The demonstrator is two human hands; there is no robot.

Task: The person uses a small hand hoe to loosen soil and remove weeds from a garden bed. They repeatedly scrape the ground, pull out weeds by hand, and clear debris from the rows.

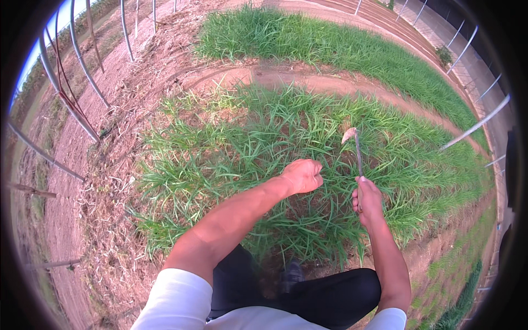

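Observation:
My left hand [303, 175] is closed in a fist above the green grass-like plants [264, 137], its back and thumb side showing. Whatever its fingers may hold is hidden. To its right, my right hand [367, 199] grips the handle of a small sickle [358, 151]. The sickle points away from me, with its short, curved, light-brown blade [348, 135] turned left over the leaves. A gap separates the two hands.
Below my arms are my dark-trousered legs [335, 297] and a shoe [293, 273]. Beyond a bare soil path [319, 82] grows another green bed [330, 41]. Dry straw [110, 220] covers the ground at left, where several metal poles [77, 118] stand; more poles [476, 124] rise at right.

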